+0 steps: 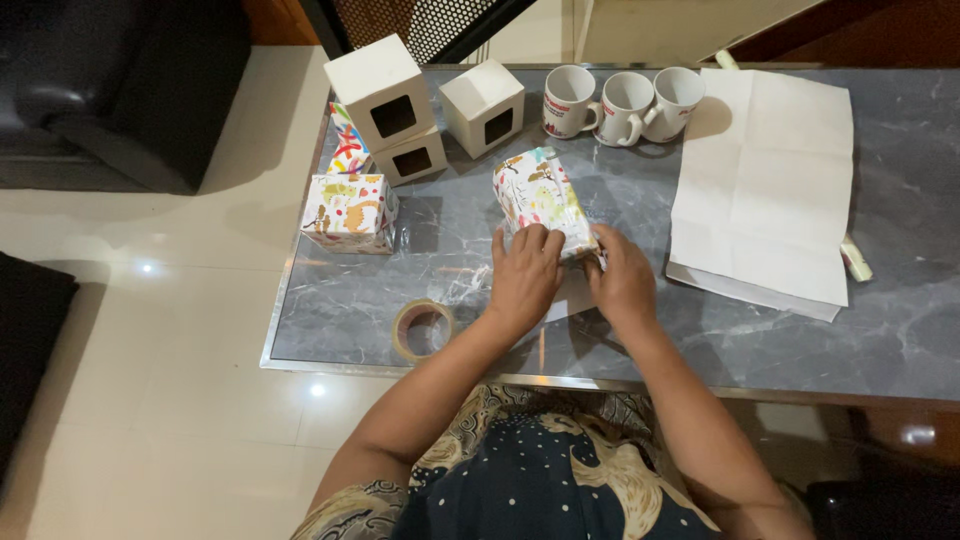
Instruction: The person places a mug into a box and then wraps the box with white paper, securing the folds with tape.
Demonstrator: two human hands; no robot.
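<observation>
At the left of the frame a wrapped box (pixel 350 212) sits in front of two stacked white boxes (pixel 392 110) with dark window cut-outs, their insides too dark to read, and a tape roll (pixel 423 330) lies low on the grey table (pixel 400 290). At centre, the left hand (pixel 524 278) presses flat on the near end of a box in patterned paper (pixel 540 195), and the right hand (pixel 622 283) pinches the paper at its lower right corner. Toward the upper right stand a third white box (pixel 482 106), three white mugs (pixel 622 102) whose visible insides look bare, and a white paper sheet (pixel 765 180).

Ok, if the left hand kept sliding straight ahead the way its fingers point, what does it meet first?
The left hand already touches the wrapped box. Beyond that, probably the white windowed box or the mugs; depth is unclear.
</observation>
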